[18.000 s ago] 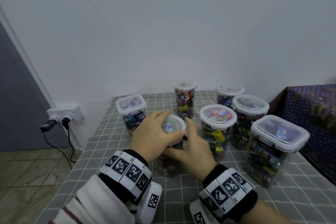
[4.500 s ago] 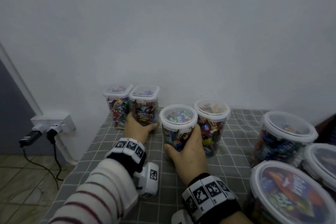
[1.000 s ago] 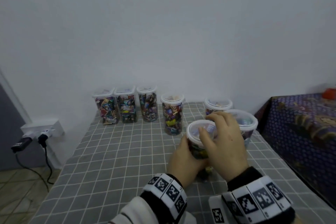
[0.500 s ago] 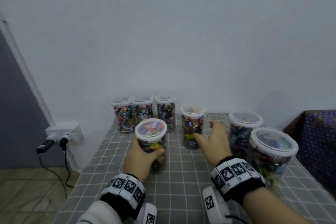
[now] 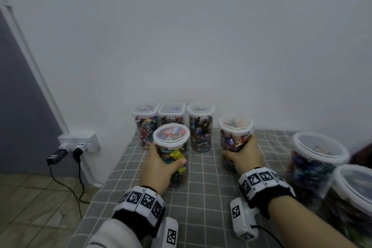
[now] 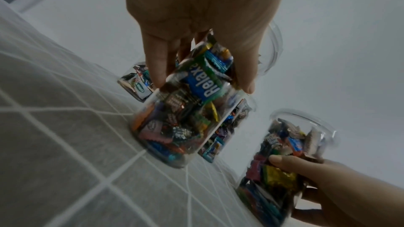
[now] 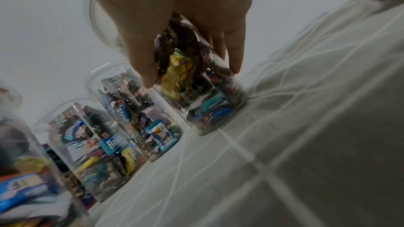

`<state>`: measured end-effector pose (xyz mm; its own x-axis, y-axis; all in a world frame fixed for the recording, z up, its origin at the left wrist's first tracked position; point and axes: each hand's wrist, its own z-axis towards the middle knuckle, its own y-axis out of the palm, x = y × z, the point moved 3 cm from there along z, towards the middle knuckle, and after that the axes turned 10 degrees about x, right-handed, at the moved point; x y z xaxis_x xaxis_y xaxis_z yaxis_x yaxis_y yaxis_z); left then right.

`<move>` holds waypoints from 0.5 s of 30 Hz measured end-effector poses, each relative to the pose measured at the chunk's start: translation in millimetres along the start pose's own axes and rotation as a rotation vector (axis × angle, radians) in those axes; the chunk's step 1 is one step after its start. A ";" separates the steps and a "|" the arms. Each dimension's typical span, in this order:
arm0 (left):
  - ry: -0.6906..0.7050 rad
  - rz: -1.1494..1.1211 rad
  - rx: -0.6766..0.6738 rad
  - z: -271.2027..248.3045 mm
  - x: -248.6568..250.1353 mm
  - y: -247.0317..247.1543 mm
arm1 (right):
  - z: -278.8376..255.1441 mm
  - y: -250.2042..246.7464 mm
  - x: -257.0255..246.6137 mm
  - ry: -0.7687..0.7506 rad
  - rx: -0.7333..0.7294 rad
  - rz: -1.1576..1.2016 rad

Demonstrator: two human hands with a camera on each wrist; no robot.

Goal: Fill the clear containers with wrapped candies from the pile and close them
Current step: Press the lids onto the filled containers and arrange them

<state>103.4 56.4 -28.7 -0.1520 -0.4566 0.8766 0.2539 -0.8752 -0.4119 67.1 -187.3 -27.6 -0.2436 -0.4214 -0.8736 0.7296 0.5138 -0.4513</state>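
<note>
While the left hand (image 5: 159, 167) keeps its fingers and thumb wrapped round the lidded round container (image 5: 172, 153) it was carrying half a second ago, that container now stands on the grey checked tablecloth (image 5: 207, 197) just in front of the far row, and the right hand (image 5: 244, 156), which was open and reaching then, has closed round the side of the second round container (image 5: 235, 137) further right. Both are full of wrapped candies and capped, so I judge the filling done and this a tidying of finished containers into line. To the near right two larger lidded tubs (image 5: 316, 165) wait, blurred. Beyond the hands, three closed containers (image 5: 173, 119) stand against the white wall. No loose pile shows anywhere. From the head view the left container's base is hidden by the hand; the left wrist view shows its base (image 6: 166, 148) meeting the cloth, and the right hand's thumb (image 6: 282, 160) pressed on its own container. The right wrist view adds the right fingers (image 7: 234, 58) down the far side.
</note>
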 end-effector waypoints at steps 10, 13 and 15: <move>-0.025 -0.083 -0.039 5.9 -9.8 4.9 | 44.3 36.2 -6.8 -0.003 0.084 0.043; -0.036 -0.090 -0.049 7.5 -12.6 5.4 | 51.0 45.1 -6.1 -0.016 0.096 0.063; -0.033 -0.089 -0.053 8.7 -12.9 5.7 | 54.0 48.1 -5.1 -0.021 0.102 0.064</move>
<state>115.0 58.7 -40.2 -0.1396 -0.3717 0.9178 0.1899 -0.9197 -0.3437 138.0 -200.8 -35.0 -0.1822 -0.4062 -0.8955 0.8046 0.4618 -0.3732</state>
